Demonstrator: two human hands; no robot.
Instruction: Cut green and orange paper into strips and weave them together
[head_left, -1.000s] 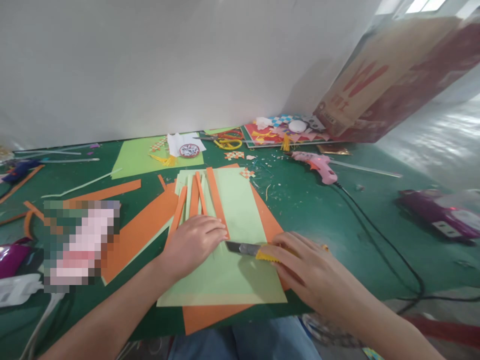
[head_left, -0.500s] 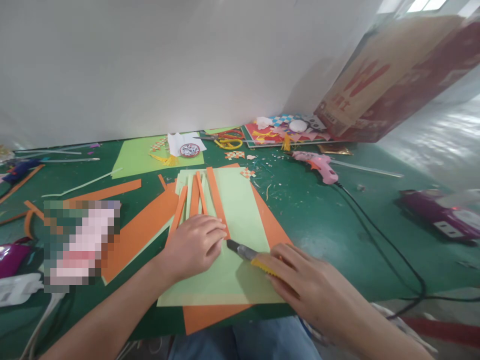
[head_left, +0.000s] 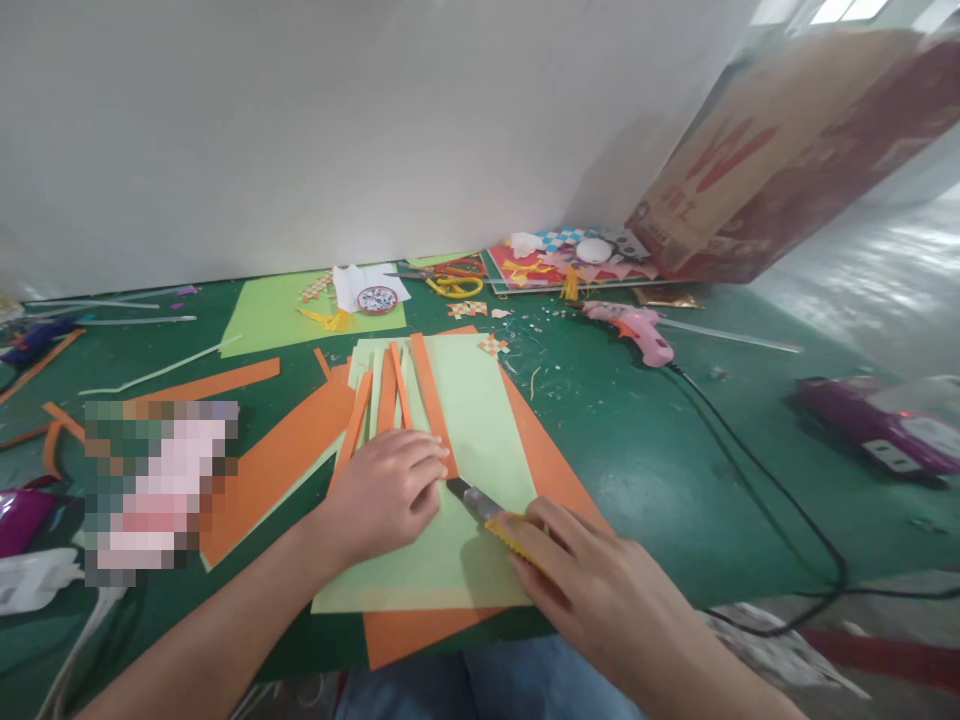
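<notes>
My left hand (head_left: 386,495) rests with its fingers curled on the lower ends of several orange and pale green paper strips, pressing an orange strip (head_left: 431,395) at its fingertips. My right hand (head_left: 581,570) is wrapped round a yellow utility knife (head_left: 510,535). The knife's dark blade tip touches or nearly touches the lower end of that orange strip. Beneath both hands lies a pale green sheet (head_left: 480,430), with orange paper (head_left: 562,470) sticking out from under it at the right and at the bottom.
A pink glue gun (head_left: 634,328) with a black cable lies at the right, before a purple power strip (head_left: 877,420). Scissors (head_left: 457,287), a red board (head_left: 510,268) with paper pieces and a paper bag (head_left: 720,170) stand along the wall. Orange strips (head_left: 217,382) lie at the left.
My right hand and the knife have shifted slightly left, so the blade is nearer the orange strip's end. My left hand has hardly moved.
</notes>
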